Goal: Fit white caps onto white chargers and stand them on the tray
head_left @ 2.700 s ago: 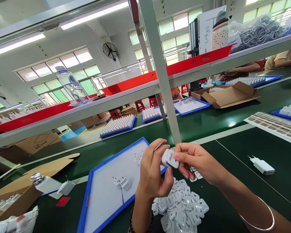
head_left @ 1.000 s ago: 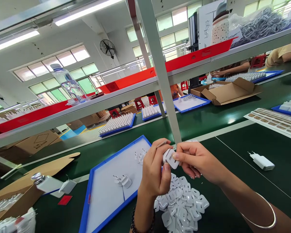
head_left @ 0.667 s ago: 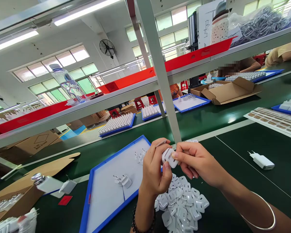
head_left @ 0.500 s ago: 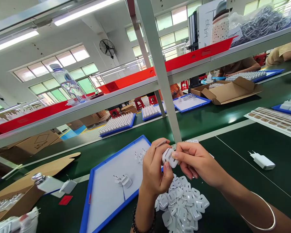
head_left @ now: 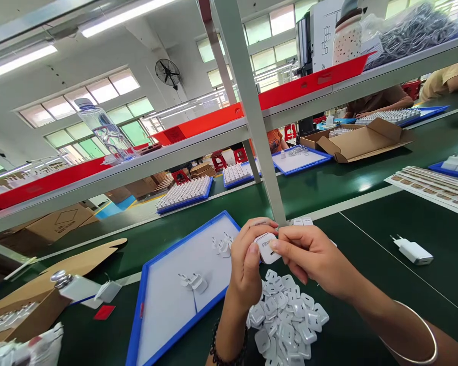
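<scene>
Between my two hands is a white charger cap (head_left: 266,250), its printed face with a dark slot turned toward me. My left hand (head_left: 248,264) wraps round it from the left, the thumb on its near edge. The fingers of my right hand (head_left: 313,254) are pinched, with thumb and fingertips pressed on the cap's right side. Whether a charger body sits behind the cap is hidden by my fingers. Below my hands lies a heap of similar white caps (head_left: 286,320). To the left, a blue-rimmed tray (head_left: 164,305) holds several white plug chargers (head_left: 198,283).
A single white charger (head_left: 414,251) lies on the green table at right. A metal-topped bottle (head_left: 76,290), a red card (head_left: 104,312) and a cardboard box (head_left: 38,317) stand at left. A shelf post (head_left: 255,117) rises ahead. Other people sit across the table.
The cap has turned so its printed face shows more fully toward me. My left thumb has moved up along its edge, and the right fingers stay on it.
</scene>
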A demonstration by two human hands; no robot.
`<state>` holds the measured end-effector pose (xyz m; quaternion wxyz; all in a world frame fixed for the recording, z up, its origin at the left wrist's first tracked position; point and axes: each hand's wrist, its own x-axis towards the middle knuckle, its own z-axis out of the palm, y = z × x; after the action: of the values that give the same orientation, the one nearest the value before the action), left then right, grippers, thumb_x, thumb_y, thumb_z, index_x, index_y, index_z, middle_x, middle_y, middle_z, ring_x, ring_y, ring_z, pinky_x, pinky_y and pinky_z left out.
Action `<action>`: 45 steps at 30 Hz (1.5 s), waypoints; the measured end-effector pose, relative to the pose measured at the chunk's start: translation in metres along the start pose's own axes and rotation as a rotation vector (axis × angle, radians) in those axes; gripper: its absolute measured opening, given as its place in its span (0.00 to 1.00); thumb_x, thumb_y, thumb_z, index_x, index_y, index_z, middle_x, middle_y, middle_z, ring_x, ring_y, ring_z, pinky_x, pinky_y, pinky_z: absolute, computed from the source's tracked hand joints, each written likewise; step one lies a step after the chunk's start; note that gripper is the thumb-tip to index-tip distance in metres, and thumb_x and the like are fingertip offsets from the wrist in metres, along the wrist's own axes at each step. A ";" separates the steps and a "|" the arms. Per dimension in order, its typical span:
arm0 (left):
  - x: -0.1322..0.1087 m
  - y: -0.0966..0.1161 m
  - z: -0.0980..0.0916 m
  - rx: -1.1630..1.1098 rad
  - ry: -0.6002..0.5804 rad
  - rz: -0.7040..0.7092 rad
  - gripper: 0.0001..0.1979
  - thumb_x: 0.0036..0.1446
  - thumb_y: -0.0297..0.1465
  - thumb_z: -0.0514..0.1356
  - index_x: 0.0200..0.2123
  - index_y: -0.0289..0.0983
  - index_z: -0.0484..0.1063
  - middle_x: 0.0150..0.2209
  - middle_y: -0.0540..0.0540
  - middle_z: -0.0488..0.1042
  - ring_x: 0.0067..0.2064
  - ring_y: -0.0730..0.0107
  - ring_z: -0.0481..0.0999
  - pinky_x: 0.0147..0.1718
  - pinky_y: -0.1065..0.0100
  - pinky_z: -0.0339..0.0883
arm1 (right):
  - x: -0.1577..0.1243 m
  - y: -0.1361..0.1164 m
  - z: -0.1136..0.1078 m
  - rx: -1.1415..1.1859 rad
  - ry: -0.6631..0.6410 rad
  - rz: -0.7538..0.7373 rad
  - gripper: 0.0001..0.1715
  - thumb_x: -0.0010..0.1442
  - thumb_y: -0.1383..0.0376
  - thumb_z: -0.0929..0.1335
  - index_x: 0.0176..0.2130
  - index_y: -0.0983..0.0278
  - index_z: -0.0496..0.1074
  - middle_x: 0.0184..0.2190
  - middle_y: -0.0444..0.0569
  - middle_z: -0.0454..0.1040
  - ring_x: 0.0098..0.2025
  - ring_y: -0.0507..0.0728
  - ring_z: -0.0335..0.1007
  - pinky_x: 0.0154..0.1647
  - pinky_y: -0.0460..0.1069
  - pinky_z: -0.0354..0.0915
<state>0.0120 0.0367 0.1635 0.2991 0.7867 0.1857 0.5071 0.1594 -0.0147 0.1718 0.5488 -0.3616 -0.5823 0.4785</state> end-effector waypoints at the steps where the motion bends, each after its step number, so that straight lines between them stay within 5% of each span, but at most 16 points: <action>1: 0.000 0.000 0.000 -0.007 -0.001 -0.008 0.19 0.66 0.38 0.45 0.40 0.38 0.74 0.44 0.44 0.73 0.48 0.61 0.71 0.49 0.62 0.63 | 0.000 0.000 0.000 -0.008 0.006 -0.002 0.24 0.64 0.57 0.65 0.20 0.61 0.57 0.10 0.35 0.56 0.14 0.46 0.48 0.18 0.45 0.48; 12: 0.001 -0.007 0.002 -0.152 -0.028 -0.105 0.20 0.66 0.39 0.43 0.38 0.38 0.73 0.44 0.43 0.71 0.48 0.58 0.69 0.49 0.59 0.62 | 0.003 -0.001 0.001 -0.247 0.142 -0.009 0.28 0.60 0.55 0.69 0.18 0.61 0.54 0.12 0.36 0.54 0.18 0.48 0.49 0.21 0.47 0.47; 15: 0.002 -0.009 0.001 -0.274 -0.053 -0.129 0.20 0.64 0.43 0.45 0.38 0.38 0.72 0.44 0.42 0.71 0.47 0.57 0.69 0.49 0.58 0.63 | 0.007 0.003 -0.002 -0.181 0.082 0.024 0.29 0.58 0.49 0.70 0.19 0.62 0.57 0.12 0.37 0.56 0.17 0.47 0.50 0.20 0.46 0.48; 22: 0.000 -0.009 -0.003 -0.203 -0.100 0.016 0.19 0.57 0.47 0.59 0.42 0.38 0.69 0.41 0.43 0.70 0.48 0.56 0.69 0.49 0.58 0.63 | 0.012 0.010 -0.009 0.083 -0.114 0.056 0.42 0.62 0.34 0.50 0.24 0.63 0.65 0.11 0.42 0.63 0.13 0.48 0.52 0.16 0.44 0.51; 45: -0.004 -0.002 -0.002 -0.021 -0.032 0.106 0.15 0.62 0.42 0.54 0.44 0.40 0.73 0.44 0.41 0.71 0.47 0.56 0.71 0.47 0.57 0.65 | 0.010 0.009 -0.010 0.070 -0.163 0.069 0.41 0.61 0.33 0.53 0.24 0.63 0.64 0.13 0.44 0.65 0.14 0.48 0.56 0.16 0.44 0.54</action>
<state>0.0084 0.0365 0.1594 0.2831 0.8002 0.1338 0.5115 0.1674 -0.0010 0.1660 0.4951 -0.3221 -0.5950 0.5450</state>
